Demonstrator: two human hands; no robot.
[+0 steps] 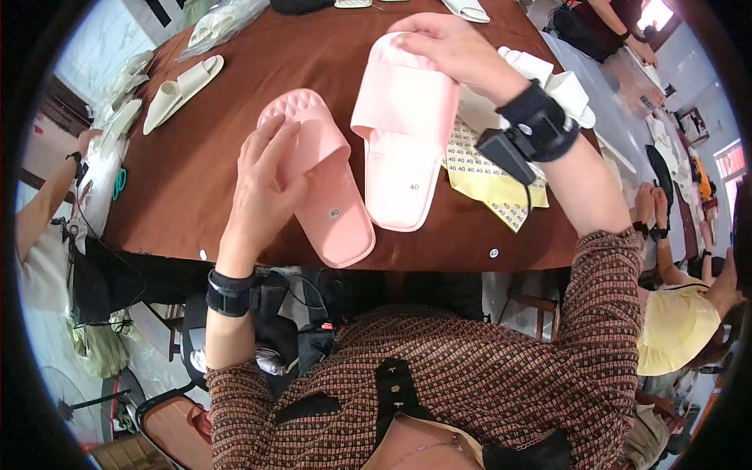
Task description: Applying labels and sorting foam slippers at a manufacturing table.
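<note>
Two pink slippers lie side by side before me, toes pointing away. Along the outer side of the darker left slipper [338,215], my left hand [262,168] is closed at the strap, fingers over it and thumb by its near edge. The paler right slipper [403,176] is a little farther off. My right hand [450,51] grips its toe end from the right, with fingers bent over the front. Each insole has a small round size sticker at the heel. Beneath my right wrist lies a yellow sheet of stickers [489,184], partly hidden by my arm and the slipper.
A brown cloth covers the table [211,188]. At its far left is a cream slipper [182,92], with a plastic-wrapped bundle [223,27] behind. White slippers [568,94] lie right of my wrist. Teal scissors [119,183] are at the left edge. Other people work on both sides.
</note>
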